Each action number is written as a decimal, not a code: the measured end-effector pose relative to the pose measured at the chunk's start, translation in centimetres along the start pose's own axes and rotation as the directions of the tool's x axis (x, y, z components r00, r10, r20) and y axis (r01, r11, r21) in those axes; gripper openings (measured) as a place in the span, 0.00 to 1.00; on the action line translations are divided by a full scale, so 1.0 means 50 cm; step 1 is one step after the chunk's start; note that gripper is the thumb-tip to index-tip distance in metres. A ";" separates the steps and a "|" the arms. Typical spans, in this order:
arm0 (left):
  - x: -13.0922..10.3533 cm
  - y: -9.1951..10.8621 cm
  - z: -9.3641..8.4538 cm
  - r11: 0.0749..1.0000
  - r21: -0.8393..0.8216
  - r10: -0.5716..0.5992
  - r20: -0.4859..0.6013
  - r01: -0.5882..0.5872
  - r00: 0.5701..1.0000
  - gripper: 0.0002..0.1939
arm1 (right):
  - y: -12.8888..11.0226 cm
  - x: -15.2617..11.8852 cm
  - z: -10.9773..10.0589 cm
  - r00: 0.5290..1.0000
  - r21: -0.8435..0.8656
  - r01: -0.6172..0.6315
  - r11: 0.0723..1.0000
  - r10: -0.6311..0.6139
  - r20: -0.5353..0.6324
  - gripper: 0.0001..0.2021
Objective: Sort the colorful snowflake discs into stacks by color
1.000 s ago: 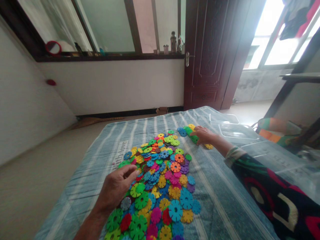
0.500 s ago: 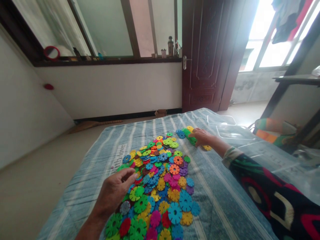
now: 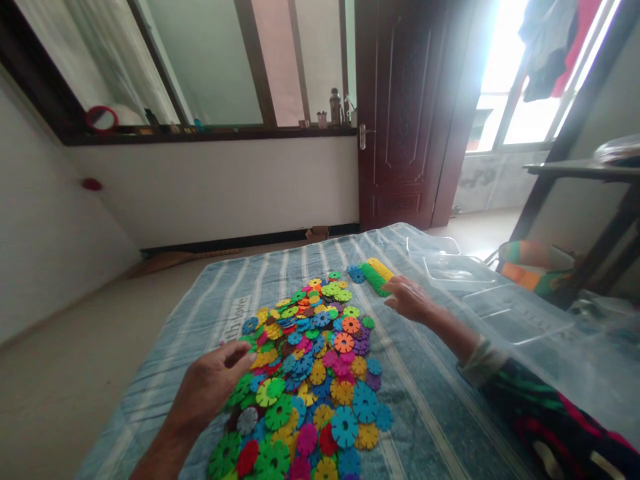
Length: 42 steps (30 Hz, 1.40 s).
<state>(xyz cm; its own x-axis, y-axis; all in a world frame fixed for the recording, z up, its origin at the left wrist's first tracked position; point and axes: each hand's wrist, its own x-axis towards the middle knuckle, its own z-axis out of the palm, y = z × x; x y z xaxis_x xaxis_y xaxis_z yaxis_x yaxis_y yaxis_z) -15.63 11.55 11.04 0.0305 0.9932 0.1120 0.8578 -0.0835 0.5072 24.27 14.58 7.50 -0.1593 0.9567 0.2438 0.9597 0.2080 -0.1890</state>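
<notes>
Flower-shaped plastic discs in many colours lie in a long pile (image 3: 305, 373) on the bed. My left hand (image 3: 213, 383) hovers at the pile's left edge, its fingers curled and the thumb close to the index fingertip. Nothing shows in it. Farther off, a green row of discs (image 3: 374, 279) and a yellow row of discs (image 3: 381, 269) lie side by side, beside some blue discs (image 3: 356, 274). My right hand (image 3: 409, 299) is at the near end of these rows, its fingers stretched and slightly apart. It hides that end.
Clear plastic boxes (image 3: 457, 270) stand along the bed's right side, with a large transparent lid or sheet (image 3: 520, 320) nearer me. The striped bedcover (image 3: 425, 387) lies under everything. Beyond the bed are a brown door (image 3: 395, 173) and a window ledge with small items.
My right hand has drawn back from over the green row to its near end, uncovering more of the yellow row. The loose yellow disc by it no longer shows. My left hand stays curled by the pile.
</notes>
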 end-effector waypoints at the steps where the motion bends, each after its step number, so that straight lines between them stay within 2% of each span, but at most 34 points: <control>1: 0.001 -0.003 -0.004 1.000 0.030 0.003 0.015 -0.003 1.000 0.22 | -0.012 -0.013 0.003 1.000 0.009 0.008 1.000 -0.008 -0.010 0.12; 5: 0.001 -0.013 -0.011 0.986 0.156 0.039 0.084 -0.052 0.996 0.19 | -0.046 -0.047 0.021 0.999 0.030 -0.003 1.000 0.004 -0.033 0.10; 9: 0.001 -0.021 -0.016 0.978 0.194 0.046 0.124 -0.070 0.991 0.17 | -0.043 -0.049 0.040 0.998 0.030 -0.038 0.999 0.040 -0.049 0.10; 13: 0.000 -0.026 -0.017 0.980 0.186 0.049 0.101 -0.067 0.994 0.16 | -0.010 -0.015 0.044 0.989 -0.009 -0.124 0.992 0.123 -0.087 0.16; 18: 0.000 -0.029 -0.012 0.982 0.171 0.069 0.091 -0.084 0.993 0.16 | 0.027 0.046 0.038 0.980 -0.047 -0.198 0.979 0.197 -0.032 0.24; 25: 0.008 -0.043 0.001 0.987 0.140 0.070 0.078 -0.080 0.994 0.17 | 0.054 0.090 0.048 0.986 -0.087 -0.153 0.984 0.158 0.051 0.27; 35: 0.006 -0.038 0.009 0.986 0.162 0.007 0.098 -0.023 0.995 0.20 | 0.069 0.094 0.055 0.992 -0.077 -0.106 0.991 0.111 0.066 0.25; 42: 0.008 -0.042 0.010 0.988 0.152 0.025 0.079 -0.036 0.997 0.20 | 0.069 0.097 0.055 0.994 -0.032 -0.095 0.995 0.097 0.050 0.24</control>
<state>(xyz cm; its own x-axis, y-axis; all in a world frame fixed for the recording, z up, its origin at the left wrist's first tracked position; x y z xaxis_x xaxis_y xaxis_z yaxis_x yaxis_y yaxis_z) -17.19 12.17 9.60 0.0918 0.9942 0.0568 0.9243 -0.1063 0.3666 26.14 20.51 5.40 -0.0772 0.9814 0.1760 0.9773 0.1094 -0.1813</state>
